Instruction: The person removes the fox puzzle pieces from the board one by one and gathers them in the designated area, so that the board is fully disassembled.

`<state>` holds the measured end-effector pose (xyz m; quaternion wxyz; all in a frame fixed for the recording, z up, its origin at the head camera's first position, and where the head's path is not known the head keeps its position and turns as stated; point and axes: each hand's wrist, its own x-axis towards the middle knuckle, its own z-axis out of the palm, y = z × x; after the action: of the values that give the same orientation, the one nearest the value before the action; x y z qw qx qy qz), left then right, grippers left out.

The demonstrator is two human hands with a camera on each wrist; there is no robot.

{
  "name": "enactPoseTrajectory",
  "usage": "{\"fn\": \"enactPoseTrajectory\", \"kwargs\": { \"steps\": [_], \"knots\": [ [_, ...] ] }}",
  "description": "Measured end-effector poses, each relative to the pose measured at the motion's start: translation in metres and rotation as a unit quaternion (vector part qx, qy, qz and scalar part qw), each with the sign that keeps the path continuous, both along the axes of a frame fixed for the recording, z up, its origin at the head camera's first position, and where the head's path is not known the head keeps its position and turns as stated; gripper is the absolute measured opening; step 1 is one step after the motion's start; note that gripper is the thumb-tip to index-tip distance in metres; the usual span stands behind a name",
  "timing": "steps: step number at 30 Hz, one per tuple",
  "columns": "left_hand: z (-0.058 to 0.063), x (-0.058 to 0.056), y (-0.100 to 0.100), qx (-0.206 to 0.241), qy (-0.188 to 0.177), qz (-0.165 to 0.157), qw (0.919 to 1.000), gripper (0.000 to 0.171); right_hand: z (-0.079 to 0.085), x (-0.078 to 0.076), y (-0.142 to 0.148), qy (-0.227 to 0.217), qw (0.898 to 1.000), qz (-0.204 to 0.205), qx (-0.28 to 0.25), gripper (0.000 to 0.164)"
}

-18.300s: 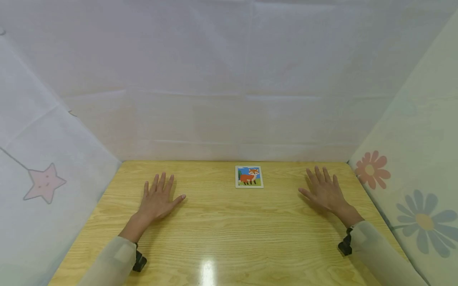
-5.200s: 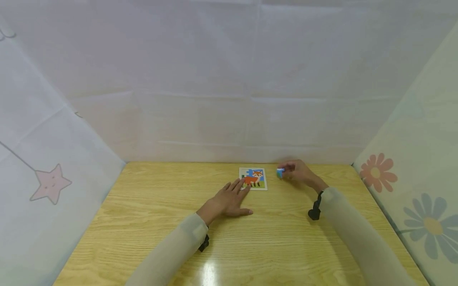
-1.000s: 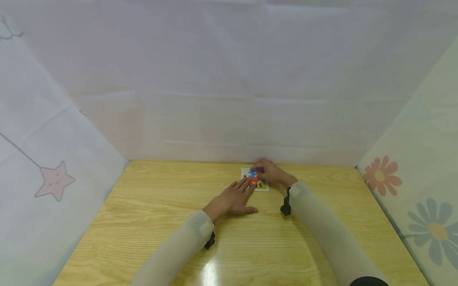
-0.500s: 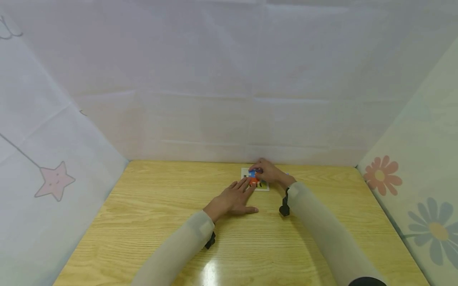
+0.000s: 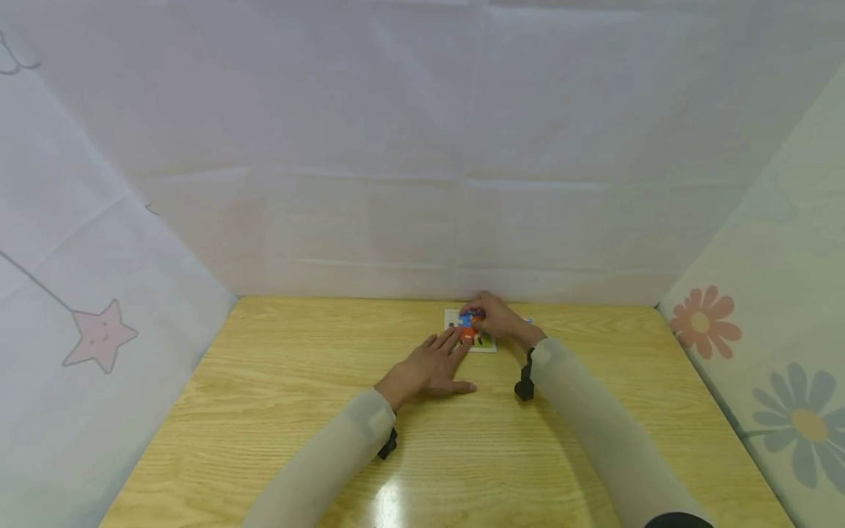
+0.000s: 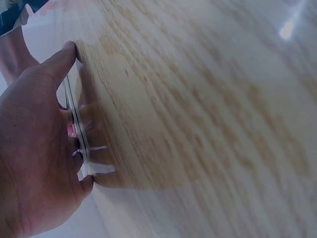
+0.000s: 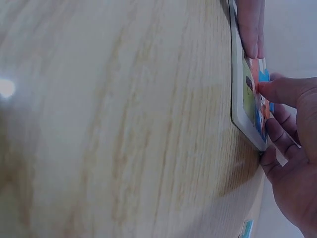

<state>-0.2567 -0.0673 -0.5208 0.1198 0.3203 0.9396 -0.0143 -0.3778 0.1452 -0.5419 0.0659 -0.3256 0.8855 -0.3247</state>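
Observation:
A small fox jigsaw puzzle [image 5: 488,347] in a white-edged tray lies near the back of the wooden table. My left hand [image 5: 432,369] rests on its lower left part, fingers straight and thumb spread out on the table. At the top of the puzzle, my right hand [image 5: 498,317] pinches a blue puzzle piece [image 7: 264,76] between thumb and fingers, seen edge-on in the right wrist view. The hand hides much of the puzzle's right side. Another loose piece [image 7: 246,228] with blue on it lies on the table right of the tray, partly behind the right wrist.
The wooden table [image 5: 277,411] meets a pale cloth wall [image 5: 356,220] just behind the puzzle. Cloth panels also stand left, with a pink star [image 5: 100,336], and right, with printed flowers [image 5: 703,323]. Both wrists wear dark camera mounts.
From flat beside the whole puzzle, both hands have come to it. The right hand, earlier holding blue pieces right of the tray, is now over its top. Over the last second it barely shifts.

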Motion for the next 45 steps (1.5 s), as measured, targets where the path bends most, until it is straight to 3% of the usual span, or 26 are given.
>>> {"fn": "enactPoseTrajectory", "kwargs": {
  "steps": [15, 23, 32, 33, 39, 40, 45],
  "knots": [
    [0.0, -0.001, 0.0, -0.008, 0.002, 0.0, 1.0, 0.097, -0.003, 0.001, -0.002, 0.016, 0.999, -0.04, -0.019, 0.035],
    [0.0, 0.001, -0.001, -0.002, -0.001, 0.001, 1.0, 0.097, -0.002, 0.006, -0.001, 0.031, 0.998, -0.039, -0.031, 0.036],
    [-0.001, 0.001, -0.002, -0.004, -0.005, 0.001, 1.0, 0.097, -0.005, 0.009, 0.003, 0.016, 0.998, -0.036, -0.058, 0.032],
    [-0.01, -0.004, -0.003, 0.001, 0.0, -0.001, 1.0, 0.098, -0.006, 0.009, 0.004, 0.016, 0.997, -0.037, -0.06, 0.031],
    [-0.008, -0.003, -0.003, 0.006, -0.002, -0.003, 1.0, 0.098, -0.008, 0.009, 0.005, 0.011, 0.996, -0.049, -0.079, 0.027],
    [0.001, 0.002, -0.002, 0.001, -0.007, 0.0, 1.0, 0.096, -0.009, 0.009, 0.006, 0.007, 0.995, -0.052, -0.081, 0.027],
    [0.0, 0.002, -0.002, 0.003, -0.008, 0.0, 1.0, 0.096, -0.01, 0.009, 0.007, -0.014, 0.994, -0.065, -0.084, 0.027]
  ]
}}
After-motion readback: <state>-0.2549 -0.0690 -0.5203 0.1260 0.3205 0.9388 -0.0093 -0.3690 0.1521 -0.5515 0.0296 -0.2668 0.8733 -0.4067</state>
